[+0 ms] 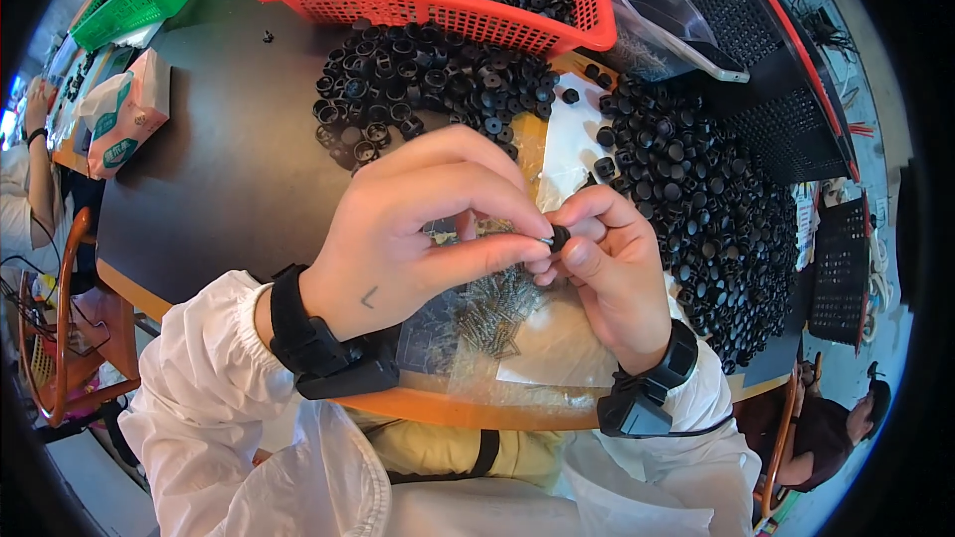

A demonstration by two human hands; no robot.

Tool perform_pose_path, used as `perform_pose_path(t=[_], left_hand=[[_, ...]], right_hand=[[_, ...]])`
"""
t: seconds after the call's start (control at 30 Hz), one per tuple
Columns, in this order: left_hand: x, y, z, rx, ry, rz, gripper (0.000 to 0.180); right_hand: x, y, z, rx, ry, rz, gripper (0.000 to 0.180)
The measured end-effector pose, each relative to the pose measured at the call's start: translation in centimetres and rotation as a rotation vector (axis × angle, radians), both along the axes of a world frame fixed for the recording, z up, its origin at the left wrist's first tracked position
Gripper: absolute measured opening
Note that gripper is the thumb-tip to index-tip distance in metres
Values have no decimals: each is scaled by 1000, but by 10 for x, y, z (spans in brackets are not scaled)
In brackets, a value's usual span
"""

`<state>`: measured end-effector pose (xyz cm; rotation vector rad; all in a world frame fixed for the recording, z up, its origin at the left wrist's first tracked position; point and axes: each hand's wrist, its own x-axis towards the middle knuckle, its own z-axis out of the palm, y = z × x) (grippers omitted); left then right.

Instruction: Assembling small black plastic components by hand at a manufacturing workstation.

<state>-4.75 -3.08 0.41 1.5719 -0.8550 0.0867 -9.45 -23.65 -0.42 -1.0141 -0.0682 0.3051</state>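
Head view, only one. Left hand: thumb and index nearly closed in a pinch, tips on a thin metal piece; its exact shape is too small to read. Rest of that hand is arched, with a gap between thumb and index. Right hand: thumb and fingers closed around a small black cap, mostly covered by fingertips. Cap and metal piece meet between the two hands, over the near part of the table; can't tell if the metal is seated in the cap.

Below the hands, near side: loose heap of thin metal pieces on clear plastic film. Far of the hands: pile of black ring-like parts, some open end up. Right: big heap of black caps, running toward the near edge. White sheet between the two piles.

Far side: red basket part filled with black parts; clear tub to its right; black basket with red rim further right. Far left: green basket. Left: tissue pack. Both wrists carry black strapped modules.
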Motion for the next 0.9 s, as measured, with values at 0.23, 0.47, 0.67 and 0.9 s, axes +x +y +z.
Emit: perform_pose_path(t=[0.23,0.47,0.67,0.9], left_hand=[[2,2,-1,39,-90,51,16],[0,2,-5,25,-77,77,19],[-1,2,-4,3,-40,68,22],[-3,5,-3,42,-51,79,23]], right_hand=[[-2,-1,3,-70,10,35,20],[-4,1,4,-129,14,54,19],[-4,0,4,-53,40,84,19],[-6,4,3,-20,62,114,18]])
